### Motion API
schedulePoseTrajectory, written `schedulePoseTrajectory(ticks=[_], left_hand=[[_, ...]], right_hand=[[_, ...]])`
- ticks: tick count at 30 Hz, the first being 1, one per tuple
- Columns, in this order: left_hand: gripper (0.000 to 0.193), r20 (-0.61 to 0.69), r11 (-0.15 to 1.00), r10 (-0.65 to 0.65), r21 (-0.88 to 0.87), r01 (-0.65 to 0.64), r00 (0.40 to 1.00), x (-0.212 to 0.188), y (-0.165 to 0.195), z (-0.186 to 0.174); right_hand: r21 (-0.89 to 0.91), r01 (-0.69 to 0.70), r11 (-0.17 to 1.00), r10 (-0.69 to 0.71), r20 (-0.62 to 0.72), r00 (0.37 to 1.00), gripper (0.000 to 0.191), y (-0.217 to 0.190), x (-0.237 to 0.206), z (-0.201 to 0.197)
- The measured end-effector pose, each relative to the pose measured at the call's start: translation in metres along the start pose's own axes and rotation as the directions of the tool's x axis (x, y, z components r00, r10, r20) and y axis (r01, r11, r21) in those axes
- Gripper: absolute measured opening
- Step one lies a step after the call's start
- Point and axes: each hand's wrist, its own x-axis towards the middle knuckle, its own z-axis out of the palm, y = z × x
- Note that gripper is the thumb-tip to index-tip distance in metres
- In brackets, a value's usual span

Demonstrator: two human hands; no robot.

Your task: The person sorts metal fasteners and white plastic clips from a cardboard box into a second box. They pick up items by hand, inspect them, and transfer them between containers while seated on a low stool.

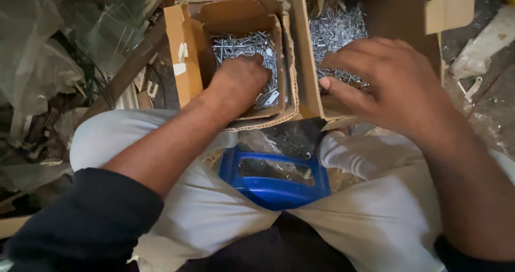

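Two cardboard boxes stand side by side on the floor in front of the seated person's knees, both open at the top. The left box is the smaller one, brown with torn, ragged flaps and two small pale scraps of label stuck on its left wall. The right box is taller, plain brown, with one square flap sticking out at its upper right. Each box holds a heap of small silver metal pins, too many to count: one heap of pins in the left box, a second heap in the right.

The left hand is sunk into the left box, its fingers buried among the pins and curled under, so whether they grip any cannot be told. The right hand hovers over the right box, fingers bent and narrow, the thumb stretched toward the box's near wall; nothing is seen between them.

One blue plastic frame with a rectangular opening sits between the knees. Crumpled clear plastic sheets lie at the left.
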Motion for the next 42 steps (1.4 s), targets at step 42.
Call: schedulePoseTrajectory(ticks=[42], left_hand=[[0.049, -0.689, 0.797, -0.018, -0.448, -0.406, 0.725, -0.034, 0.005, -0.16]], right_hand=[[0.61, 0.235, 0.757, 0.073, -0.436, 0.897, 0.039, -0.029, 0.011, 0.007]])
